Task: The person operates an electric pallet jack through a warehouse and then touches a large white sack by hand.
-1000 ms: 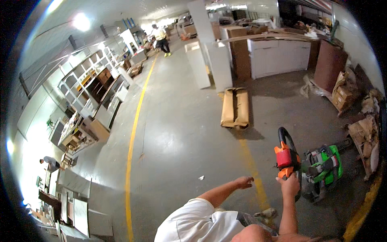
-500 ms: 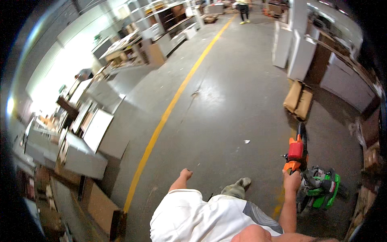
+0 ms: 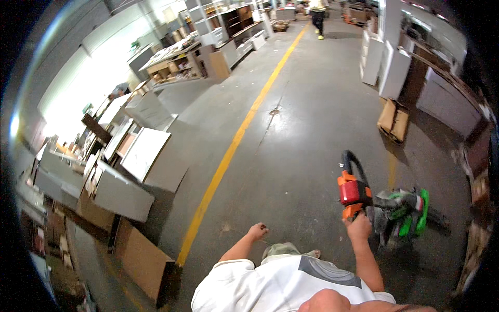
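Observation:
My right hand grips the orange handle of a power tool at the right. The tool has a red block in the middle of its orange housing and a black curved piece at its far end. A grey and green body sits off to its right, blurred; whether both are one machine I cannot tell. In front of my body hangs my left hand, its fingers curled in, and no object shows in them. One of my shoes peeks out below my white shirt.
A yellow line runs along the grey floor. Panels and cabinet parts lean and lie at the left. Brown cartons lie on the floor at the right, before white cabinets. Far ahead a person stands on the walkway.
The tool has swung left, nearer my body, with my right hand still on it. My left hand has moved right. The cartons and the distant person appear closer or lower in view.

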A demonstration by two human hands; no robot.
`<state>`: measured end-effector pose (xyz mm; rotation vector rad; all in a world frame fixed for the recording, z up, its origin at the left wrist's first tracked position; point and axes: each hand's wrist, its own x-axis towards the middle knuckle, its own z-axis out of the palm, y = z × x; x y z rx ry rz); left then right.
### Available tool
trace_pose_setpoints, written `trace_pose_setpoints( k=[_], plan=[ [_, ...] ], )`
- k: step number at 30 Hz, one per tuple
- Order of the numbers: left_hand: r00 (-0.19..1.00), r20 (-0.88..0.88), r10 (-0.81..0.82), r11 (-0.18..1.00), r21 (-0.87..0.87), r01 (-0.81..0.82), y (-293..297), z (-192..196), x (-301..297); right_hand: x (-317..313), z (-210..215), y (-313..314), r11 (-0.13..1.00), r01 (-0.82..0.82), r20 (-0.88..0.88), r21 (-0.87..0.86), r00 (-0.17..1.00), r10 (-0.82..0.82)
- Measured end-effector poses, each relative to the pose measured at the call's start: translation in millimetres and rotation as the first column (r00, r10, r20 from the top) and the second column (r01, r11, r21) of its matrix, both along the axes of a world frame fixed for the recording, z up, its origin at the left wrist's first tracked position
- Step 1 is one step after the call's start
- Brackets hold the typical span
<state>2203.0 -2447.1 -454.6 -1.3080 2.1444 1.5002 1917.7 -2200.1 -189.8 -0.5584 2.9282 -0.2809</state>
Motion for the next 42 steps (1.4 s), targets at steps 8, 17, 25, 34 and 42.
trace_pose_setpoints(
  k=[8, 17, 25, 34, 42],
  plan=[
    [0.821, -0.420, -0.386, 0.867, -0.470, 0.167, -23.9, 96.1, 10.9, 169.8, 0.4, 15.4, 0.989, -0.136, 0.020, 0.053, 0.991, 0.136],
    [0.650, -0.302, -0.698, 0.481, -0.869, 0.113, 14.4, 193.3, 155.0, 401.1, -32.7, 61.9, 0.940, -0.335, 0.122, 0.069, 0.938, 0.325],
    [0.577, -0.451, -0.681, 0.512, -0.856, -0.064, 86.1, 190.5, 350.3, 570.1, 18.3, 132.6, 0.896, -0.443, 0.250, 0.003, 0.868, 0.428],
    [0.566, -0.508, -0.649, 0.443, -0.858, -0.262, 180.5, 177.8, 583.5, 731.2, 16.1, 226.0, 0.765, -0.509, 0.592, -0.395, 0.496, 0.635],
    [0.462, -0.701, -0.542, 0.670, -0.693, -0.265, 98.2, 211.0, 622.8, 818.6, 26.2, 161.7, 0.754, 0.173, 0.773, -0.634, 0.097, 0.627]
  ],
)
